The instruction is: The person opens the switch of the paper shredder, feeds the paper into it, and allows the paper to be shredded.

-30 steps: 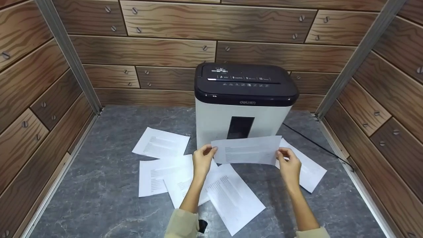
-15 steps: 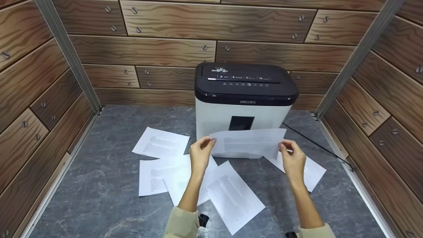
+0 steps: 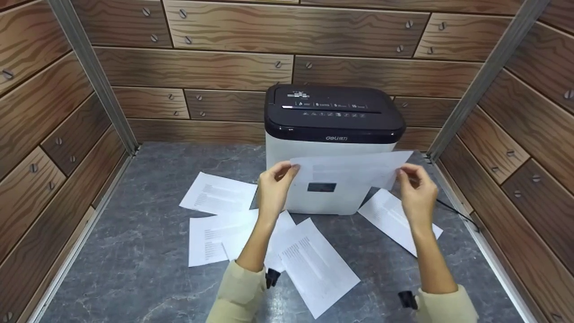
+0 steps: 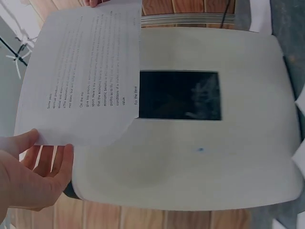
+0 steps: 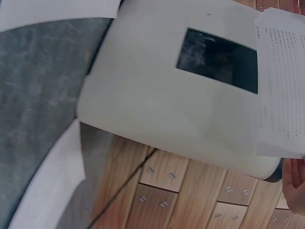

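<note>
A printed sheet of paper is stretched between both hands in front of the paper shredder, a white bin with a black top. My left hand pinches the sheet's left edge between thumb and fingers. At the opposite edge, my right hand pinches it the same way. The left wrist view shows the left hand at the paper's edge, with the print facing the camera. In the right wrist view, part of the right hand is cut off by the frame. The shredder's slot lies above and behind the sheet.
Several printed sheets lie on the grey marbled table: one far left, an overlapping group including a front sheet, and another at the right. A black cord runs toward the right wall. Wood-patterned panels enclose the table.
Both hands have lifted the sheet upward and shifted it somewhat right, from low before the shredder toward its top. The right hand moved farther right. The shredder and loose sheets stay put.
</note>
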The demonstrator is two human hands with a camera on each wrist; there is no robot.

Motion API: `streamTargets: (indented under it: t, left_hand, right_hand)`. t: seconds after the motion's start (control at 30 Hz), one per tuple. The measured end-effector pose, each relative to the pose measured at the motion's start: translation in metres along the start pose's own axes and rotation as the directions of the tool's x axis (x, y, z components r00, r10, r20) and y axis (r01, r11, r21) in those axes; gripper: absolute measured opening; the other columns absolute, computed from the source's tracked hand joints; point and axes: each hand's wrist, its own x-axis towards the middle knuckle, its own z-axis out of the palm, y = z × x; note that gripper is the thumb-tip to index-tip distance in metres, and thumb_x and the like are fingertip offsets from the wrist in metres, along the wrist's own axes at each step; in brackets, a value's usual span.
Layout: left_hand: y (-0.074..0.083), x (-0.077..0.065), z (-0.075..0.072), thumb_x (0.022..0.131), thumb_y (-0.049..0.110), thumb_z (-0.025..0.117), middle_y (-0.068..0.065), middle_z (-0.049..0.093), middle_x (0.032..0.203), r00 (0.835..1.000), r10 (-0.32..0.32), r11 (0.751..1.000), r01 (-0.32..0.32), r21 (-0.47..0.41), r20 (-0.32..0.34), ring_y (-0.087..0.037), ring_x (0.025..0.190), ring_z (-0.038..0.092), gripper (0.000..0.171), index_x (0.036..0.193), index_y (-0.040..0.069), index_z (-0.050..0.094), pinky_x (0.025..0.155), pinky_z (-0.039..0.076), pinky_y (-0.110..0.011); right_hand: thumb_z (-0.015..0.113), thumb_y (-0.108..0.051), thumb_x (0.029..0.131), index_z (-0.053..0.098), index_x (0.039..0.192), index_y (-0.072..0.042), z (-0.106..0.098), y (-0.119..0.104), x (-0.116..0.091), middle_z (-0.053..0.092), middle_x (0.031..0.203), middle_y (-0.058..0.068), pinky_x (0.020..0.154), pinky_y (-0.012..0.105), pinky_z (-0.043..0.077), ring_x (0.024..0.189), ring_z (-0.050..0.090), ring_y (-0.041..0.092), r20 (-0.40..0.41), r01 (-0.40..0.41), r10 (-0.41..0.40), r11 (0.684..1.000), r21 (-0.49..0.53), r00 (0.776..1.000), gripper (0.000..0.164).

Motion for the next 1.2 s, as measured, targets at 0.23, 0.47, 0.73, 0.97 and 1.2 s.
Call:
streamTargets:
  t: [0.23, 0.47, 0.73, 0.97, 1.2]
  left_hand:
    - [0.038, 0.023, 0.003, 0.084, 0.013, 0.068, -0.012, 0.068, 0.087, 0.989, 0.141, 0.99, -0.139, -0.038, 0.053, -0.017, 0.084, 0.065, 0.018, 0.089, -0.004, 0.068, 0.078, 0.051, -0.024]
    - [0.07, 0.048, 0.006, 0.083, 0.012, 0.068, -0.008, 0.068, 0.08, 0.969, 0.24, 0.97, -0.236, -0.064, 0.059, -0.01, 0.07, 0.061, 0.016, 0.087, -0.003, 0.069, 0.067, 0.051, -0.023]
    - [0.079, 0.083, 0.016, 0.084, 0.01, 0.067, -0.009, 0.067, 0.08, 0.966, 0.251, 0.956, -0.237, -0.175, 0.063, -0.02, 0.073, 0.06, 0.017, 0.088, -0.007, 0.067, 0.067, 0.049, -0.024]
    - [0.061, 0.106, 0.028, 0.086, 0.008, 0.065, -0.016, 0.066, 0.084, 0.985, 0.164, 0.955, -0.145, -0.258, 0.053, -0.02, 0.078, 0.06, 0.019, 0.093, -0.01, 0.065, 0.07, 0.049, -0.024]
    - [0.046, 0.118, 0.037, 0.086, 0.002, 0.063, -0.016, 0.066, 0.082, 0.997, 0.06, 0.954, -0.044, -0.296, 0.046, -0.021, 0.078, 0.063, 0.013, 0.088, -0.01, 0.063, 0.073, 0.052, -0.025]
  right_hand:
    - [0.06, 0.008, 0.084, 0.061, 0.091, 0.014, -0.009, -0.022, 0.031, 0.064, 0.084, 0.017, 0.068, 0.018, 0.047, 0.072, 0.058, 0.007, -0.052, 0.063, -0.061, 0.997, 0.048, 0.997, 0.009]
    - [0.061, 0.006, 0.084, 0.061, 0.089, 0.013, -0.015, -0.047, 0.061, 0.064, 0.078, 0.0, 0.067, 0.019, 0.046, 0.07, 0.057, 0.009, -0.107, 0.105, -0.096, 0.992, 0.073, 0.99, 0.009]
    - [0.062, 0.006, 0.083, 0.066, 0.086, 0.004, -0.01, -0.074, 0.093, 0.062, 0.078, -0.005, 0.069, 0.018, 0.045, 0.075, 0.055, 0.013, -0.166, 0.14, -0.121, 0.985, 0.105, 0.979, 0.006]
    - [0.063, 0.002, 0.085, 0.067, 0.086, -0.002, 0.005, -0.062, 0.114, 0.064, 0.082, -0.002, 0.071, 0.018, 0.044, 0.078, 0.056, 0.009, -0.149, 0.186, -0.177, 0.981, 0.047, 0.973, 0.007]
    - [0.063, -0.002, 0.086, 0.067, 0.088, 0.001, 0.015, -0.045, 0.124, 0.065, 0.083, -0.001, 0.069, 0.016, 0.045, 0.075, 0.057, 0.006, -0.111, 0.225, -0.227, 0.974, -0.028, 0.968, 0.005]
